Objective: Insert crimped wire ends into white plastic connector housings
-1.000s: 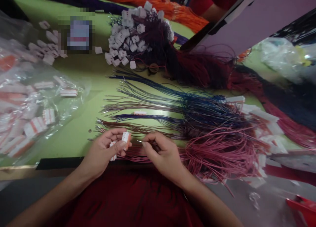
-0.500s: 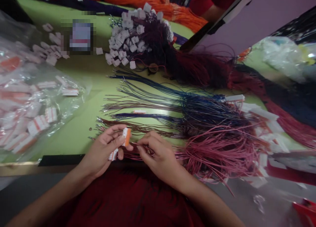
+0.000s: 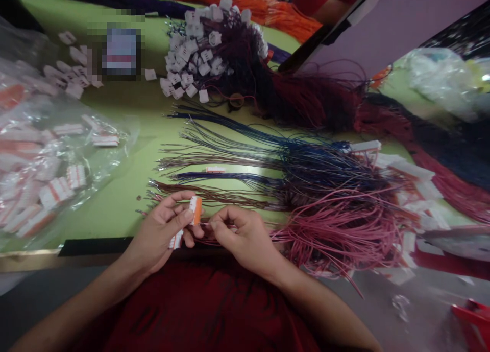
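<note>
Between the thumb and fingers of my left hand [image 3: 167, 224] is an orange-and-white connector housing [image 3: 196, 211], held upright. Lower in the same palm shows a second white connector housing [image 3: 175, 239], partly covered by fingers. My right hand [image 3: 241, 234] pinches a thin pink wire [image 3: 206, 225] close to the right side of the upper housing. Whether the wire's tip is inside the housing I cannot tell. Beyond my hands lie bundles of brown wires [image 3: 214, 197] and dark blue wires [image 3: 237, 177], their metal terminals pointing left. Pink wires [image 3: 337, 234] spread out to the right.
A clear plastic bag [image 3: 69, 158] of connector housings lies at left. Behind stands a heap of white connectors [image 3: 191, 55] on dark red wires [image 3: 314, 101]. One loose housing [image 3: 215, 169] rests among the wires. A person's arm [image 3: 329, 12] shows at the back.
My right hand has drawn slightly left, bringing the pinched wire closer to the upper housing. My left hand keeps its hold on both housings. The whole view has shifted a little.
</note>
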The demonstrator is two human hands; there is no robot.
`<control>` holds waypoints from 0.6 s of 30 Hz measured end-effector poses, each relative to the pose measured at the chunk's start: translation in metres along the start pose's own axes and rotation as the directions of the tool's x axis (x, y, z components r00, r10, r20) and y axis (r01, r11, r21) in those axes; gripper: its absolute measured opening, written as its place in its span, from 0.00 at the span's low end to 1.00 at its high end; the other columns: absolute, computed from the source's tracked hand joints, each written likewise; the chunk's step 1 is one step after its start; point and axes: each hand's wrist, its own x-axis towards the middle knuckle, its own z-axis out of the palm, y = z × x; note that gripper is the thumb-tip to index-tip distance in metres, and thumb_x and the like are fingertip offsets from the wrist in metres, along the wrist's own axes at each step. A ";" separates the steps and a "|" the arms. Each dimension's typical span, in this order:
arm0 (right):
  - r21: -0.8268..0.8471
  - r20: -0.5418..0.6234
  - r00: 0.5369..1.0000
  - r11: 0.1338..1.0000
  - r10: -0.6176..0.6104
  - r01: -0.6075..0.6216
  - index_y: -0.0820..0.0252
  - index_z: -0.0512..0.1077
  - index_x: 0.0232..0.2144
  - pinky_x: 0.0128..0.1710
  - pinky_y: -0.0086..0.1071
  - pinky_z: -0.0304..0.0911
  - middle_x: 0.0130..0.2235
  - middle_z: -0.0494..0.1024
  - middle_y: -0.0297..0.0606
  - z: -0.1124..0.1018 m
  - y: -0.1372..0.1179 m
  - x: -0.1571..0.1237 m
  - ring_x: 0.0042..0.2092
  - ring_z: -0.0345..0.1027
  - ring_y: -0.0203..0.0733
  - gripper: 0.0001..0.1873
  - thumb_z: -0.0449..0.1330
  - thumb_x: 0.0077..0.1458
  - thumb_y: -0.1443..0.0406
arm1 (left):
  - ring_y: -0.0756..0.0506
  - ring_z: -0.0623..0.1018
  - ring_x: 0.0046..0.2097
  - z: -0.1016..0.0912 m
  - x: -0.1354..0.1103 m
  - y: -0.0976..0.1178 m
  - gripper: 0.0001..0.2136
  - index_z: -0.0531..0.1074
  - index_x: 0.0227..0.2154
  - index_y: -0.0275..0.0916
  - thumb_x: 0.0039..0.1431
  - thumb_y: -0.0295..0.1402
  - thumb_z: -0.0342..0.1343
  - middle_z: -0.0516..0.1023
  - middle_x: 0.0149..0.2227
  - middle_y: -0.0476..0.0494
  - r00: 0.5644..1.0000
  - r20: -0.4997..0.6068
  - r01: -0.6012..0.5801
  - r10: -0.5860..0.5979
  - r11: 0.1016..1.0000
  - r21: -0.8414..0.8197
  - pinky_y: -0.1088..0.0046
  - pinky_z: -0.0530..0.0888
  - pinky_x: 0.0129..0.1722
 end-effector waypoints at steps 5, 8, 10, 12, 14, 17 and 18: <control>0.089 0.016 0.997 0.993 0.070 -0.071 0.62 0.67 0.21 0.26 0.23 0.59 0.22 0.72 0.31 0.005 0.000 0.002 0.25 0.63 0.30 0.06 0.55 0.48 0.68 | 0.51 0.75 0.21 -0.002 0.002 -0.005 0.16 0.67 0.40 0.40 0.49 0.31 0.64 0.76 0.25 0.52 0.996 -0.001 -0.090 0.090 0.994 0.069 0.80 0.71 0.18; 0.155 0.034 0.995 0.983 0.093 -0.097 0.61 0.66 0.20 0.25 0.22 0.58 0.21 0.71 0.29 0.009 0.001 0.004 0.24 0.60 0.29 0.07 0.55 0.47 0.68 | 0.52 0.75 0.21 -0.003 0.002 -0.008 0.13 0.67 0.39 0.40 0.51 0.30 0.62 0.76 0.26 0.52 0.992 0.006 -0.126 0.126 0.983 0.137 0.79 0.72 0.20; 0.171 0.038 0.995 0.980 0.096 -0.101 0.61 0.65 0.20 0.25 0.22 0.57 0.21 0.70 0.29 0.010 0.002 0.005 0.23 0.60 0.29 0.07 0.55 0.48 0.67 | 0.52 0.76 0.22 -0.003 0.001 -0.010 0.12 0.66 0.39 0.40 0.52 0.31 0.61 0.77 0.26 0.52 0.990 -0.003 -0.141 0.144 0.973 0.182 0.78 0.72 0.21; 0.172 0.043 0.995 0.980 0.090 -0.096 0.61 0.65 0.20 0.25 0.22 0.57 0.22 0.71 0.29 0.012 0.002 0.005 0.24 0.60 0.29 0.08 0.55 0.49 0.67 | 0.51 0.76 0.22 -0.003 -0.001 -0.011 0.12 0.66 0.39 0.40 0.53 0.32 0.61 0.77 0.26 0.52 0.987 -0.020 -0.153 0.161 0.963 0.222 0.77 0.72 0.21; 0.166 0.041 0.997 0.983 0.069 -0.075 0.61 0.65 0.20 0.25 0.23 0.58 0.22 0.71 0.30 0.015 0.002 0.004 0.24 0.61 0.29 0.08 0.54 0.50 0.68 | 0.51 0.76 0.21 -0.003 -0.002 -0.013 0.13 0.66 0.39 0.40 0.52 0.33 0.61 0.76 0.27 0.52 0.985 -0.031 -0.159 0.172 0.953 0.257 0.77 0.71 0.20; 0.144 0.059 0.998 0.989 0.018 -0.027 0.61 0.66 0.21 0.26 0.23 0.59 0.23 0.72 0.31 0.015 0.002 0.001 0.25 0.62 0.30 0.09 0.53 0.52 0.69 | 0.50 0.76 0.21 -0.003 -0.003 -0.014 0.13 0.66 0.39 0.40 0.52 0.34 0.61 0.76 0.26 0.52 0.984 -0.038 -0.154 0.171 0.946 0.286 0.77 0.71 0.20; 0.127 0.083 0.997 0.992 -0.002 -0.009 0.61 0.67 0.21 0.26 0.23 0.59 0.23 0.72 0.31 0.013 0.003 0.001 0.25 0.63 0.30 0.09 0.53 0.53 0.69 | 0.50 0.76 0.21 -0.004 -0.004 -0.014 0.13 0.66 0.39 0.40 0.52 0.35 0.61 0.76 0.25 0.51 0.985 -0.040 -0.148 0.166 0.947 0.284 0.76 0.71 0.20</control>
